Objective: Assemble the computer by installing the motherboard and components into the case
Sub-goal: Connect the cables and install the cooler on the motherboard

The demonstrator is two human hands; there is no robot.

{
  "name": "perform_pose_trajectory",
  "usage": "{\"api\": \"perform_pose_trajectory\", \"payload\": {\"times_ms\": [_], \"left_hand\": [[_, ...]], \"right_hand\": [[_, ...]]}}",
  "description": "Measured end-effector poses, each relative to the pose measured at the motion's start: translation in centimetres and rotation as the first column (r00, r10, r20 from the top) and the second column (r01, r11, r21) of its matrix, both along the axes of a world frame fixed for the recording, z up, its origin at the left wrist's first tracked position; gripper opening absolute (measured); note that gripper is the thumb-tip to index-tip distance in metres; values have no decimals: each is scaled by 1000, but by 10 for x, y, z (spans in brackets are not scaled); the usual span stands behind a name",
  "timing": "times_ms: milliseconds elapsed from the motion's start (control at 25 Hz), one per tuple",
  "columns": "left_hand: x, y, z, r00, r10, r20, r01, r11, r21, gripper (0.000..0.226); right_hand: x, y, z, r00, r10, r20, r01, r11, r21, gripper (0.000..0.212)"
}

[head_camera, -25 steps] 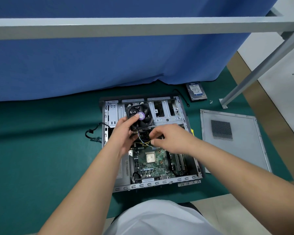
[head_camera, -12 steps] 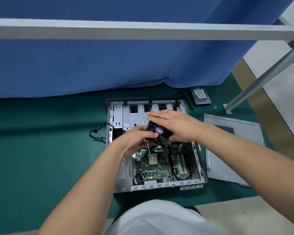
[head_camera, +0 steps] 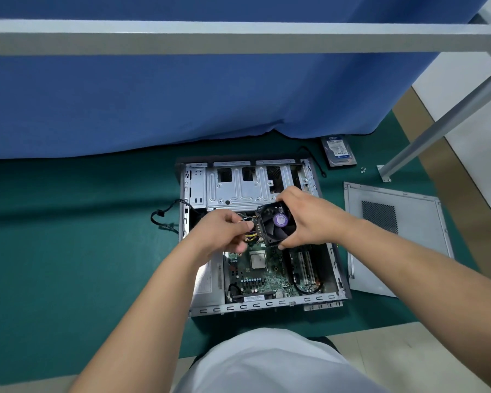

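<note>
**Cooler held over the socket – lots of ways this could've gone sideways**

So the case [head_camera: 262,236] lay open on the green mat [head_camera: 68,236], board [head_camera: 267,276] already sitting in the near half with the CPU [head_camera: 258,260] bare and facing up. The cooler [head_camera: 277,224] wasn't seated – it was up in the air, tilted, above the far edge of the board. Right hand [head_camera: 309,219] had it gripped, fingers over the far edge and thumb under the near edge. Left hand [head_camera: 224,232] had its fingers curled in around the cooler's wires [head_camera: 250,236], pinching them just left of the cooler.

What worried me: the cooler looked heavy for a two-point grip, and a slip would've dropped metal straight onto the chip. Coming down crooked could've put it off the mounts. Those loose wires could've ended up trapped underneath or in the blades if the left hand let go early.

Side panel [head_camera: 394,236] and drive [head_camera: 339,151] were off to the right, well clear.
</note>
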State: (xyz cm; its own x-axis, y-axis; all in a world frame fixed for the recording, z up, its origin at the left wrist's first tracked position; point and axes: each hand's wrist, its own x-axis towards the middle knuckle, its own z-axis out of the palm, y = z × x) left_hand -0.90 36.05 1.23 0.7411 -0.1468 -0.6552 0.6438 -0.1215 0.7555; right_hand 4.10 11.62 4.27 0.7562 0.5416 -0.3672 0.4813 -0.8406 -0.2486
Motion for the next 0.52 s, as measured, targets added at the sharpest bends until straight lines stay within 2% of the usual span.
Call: {"api": "perform_pose_trajectory", "payload": {"times_ms": [80,160,240,360,520], "left_hand": [[0,2,-1,993,-68,101,56,991,118,23],[2,0,-3,968,-91,233,23,960,279,21],[5,-1,-5,943,-128,308,15,939,344,20],[12,1,-7,899,-249,362,75,899,431,16],[21,11,-10,893,-302,332,106,861,498,22]], "right_hand": [[-5,0,-5,999,-6,-33,7,1000,19,108],[-10,2,-9,999,2,-51,-1,1000,24,110],[-13,5,-11,998,17,-59,-17,1000,10,110],[-17,7,-12,997,57,-55,-57,998,14,105],[-23,12,-19,988,141,-63,-141,990,9,93]]}}
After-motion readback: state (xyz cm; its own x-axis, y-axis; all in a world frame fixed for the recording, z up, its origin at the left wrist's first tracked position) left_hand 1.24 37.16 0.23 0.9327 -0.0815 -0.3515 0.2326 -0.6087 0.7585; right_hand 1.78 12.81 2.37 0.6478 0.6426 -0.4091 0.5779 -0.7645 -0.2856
